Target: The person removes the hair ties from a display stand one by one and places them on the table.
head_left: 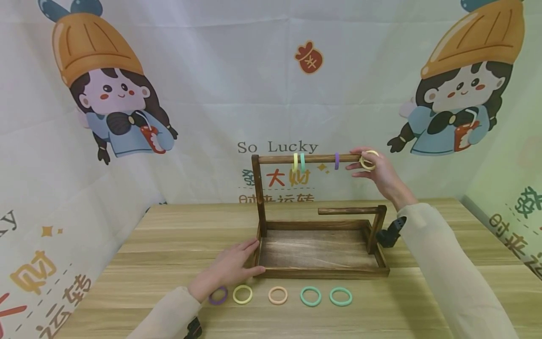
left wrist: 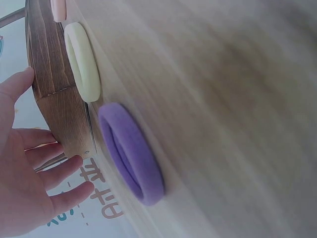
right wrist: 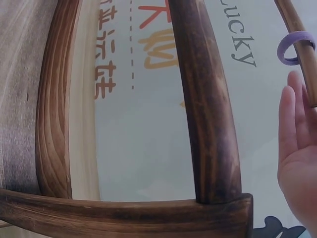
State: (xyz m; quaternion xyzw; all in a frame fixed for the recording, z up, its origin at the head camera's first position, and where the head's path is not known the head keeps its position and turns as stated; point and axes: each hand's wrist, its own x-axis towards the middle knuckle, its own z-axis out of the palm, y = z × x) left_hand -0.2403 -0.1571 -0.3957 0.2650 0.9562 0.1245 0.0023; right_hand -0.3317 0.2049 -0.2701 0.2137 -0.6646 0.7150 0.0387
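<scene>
My right hand (head_left: 378, 175) pinches a pale yellow hair tie (head_left: 367, 160) at the free right end of the stand's upper rod (head_left: 271, 159). On that rod hang a yellow hair tie (head_left: 295, 162), a mint one (head_left: 302, 162) and a purple one (head_left: 337, 161). In the right wrist view, the fingers reach along the rod near the purple hair tie (right wrist: 286, 48), but the pinched one is not visible. My left hand (head_left: 228, 264) rests against the left end of the wooden stand's tray (head_left: 322, 272), its fingers fairly straight and its thumb at the front corner.
In front of the tray lie hair ties in a row: purple (head_left: 218, 295), yellow (head_left: 243, 294), peach (head_left: 278, 295), and mint ones (head_left: 311, 296) (head_left: 340, 296). A shorter lower rod (head_left: 347, 211) juts left from the stand's right post (head_left: 377, 230). A printed cloth (head_left: 211, 117) hangs behind the table.
</scene>
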